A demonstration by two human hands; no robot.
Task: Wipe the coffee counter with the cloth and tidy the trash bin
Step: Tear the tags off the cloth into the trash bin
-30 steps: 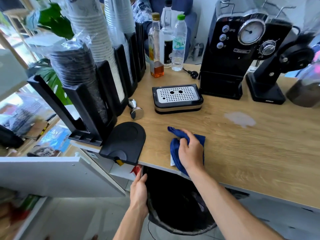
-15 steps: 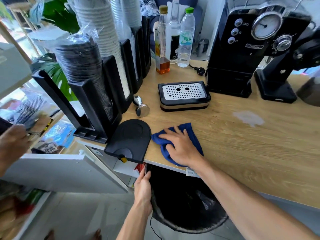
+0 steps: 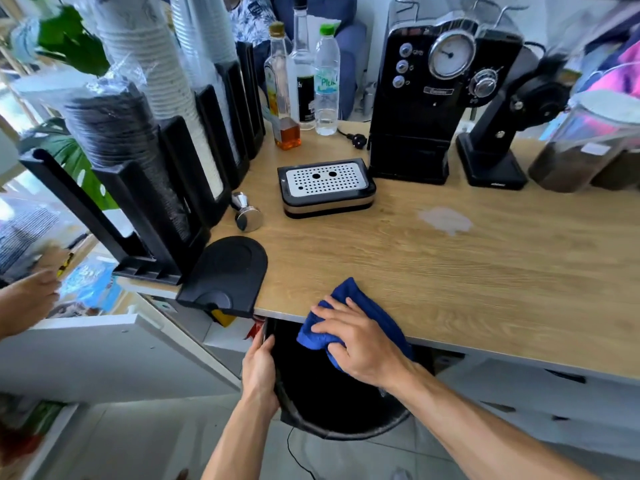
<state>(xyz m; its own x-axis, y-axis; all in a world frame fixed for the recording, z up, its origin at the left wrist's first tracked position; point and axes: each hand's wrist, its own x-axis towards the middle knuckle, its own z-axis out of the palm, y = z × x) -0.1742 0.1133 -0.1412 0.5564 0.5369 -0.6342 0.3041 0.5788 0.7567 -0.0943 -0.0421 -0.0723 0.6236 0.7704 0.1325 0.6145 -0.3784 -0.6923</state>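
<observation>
My right hand presses on the blue cloth at the front edge of the wooden counter; part of the cloth hangs over the edge. Directly below stands the black trash bin, lined with a black bag. My left hand grips the bin's left rim. A pale whitish smear lies on the counter further right, apart from the cloth.
A black tamping mat overhangs the counter corner beside the cloth. A tamper, a drip tray, bottles, a coffee machine, a grinder and cup racks crowd the back. Another person's hand shows at far left.
My right hand has dragged the cloth from beside the tamping mat toward me, to the counter's front edge above the bin. My left hand stays on the bin rim.
</observation>
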